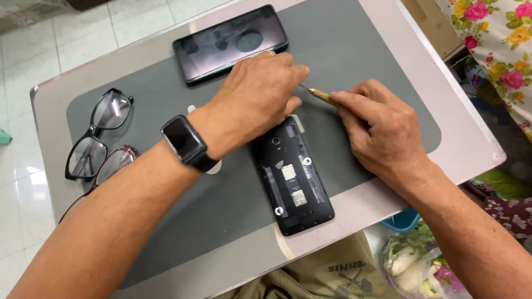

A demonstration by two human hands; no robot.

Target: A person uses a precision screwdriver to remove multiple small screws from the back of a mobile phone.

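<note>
Black opened smartphone with bare back (292, 177), lying flat on grey rubber work mat (360, 50), card slots and circuitry exposed. At its top edge, left hand (252, 102), fingers bent down onto the upper corner, black smartwatch (185, 141) on the wrist. Just right of that corner, right hand (382, 130) pinched tight around slim brass-handled screwdriver (321, 95), tip aimed toward the left fingers. Beyond the phone, second dark smartphone with glossy back (230, 43). Far to its left, black-framed glasses (97, 133) and reddish-framed glasses (113, 163).
</note>
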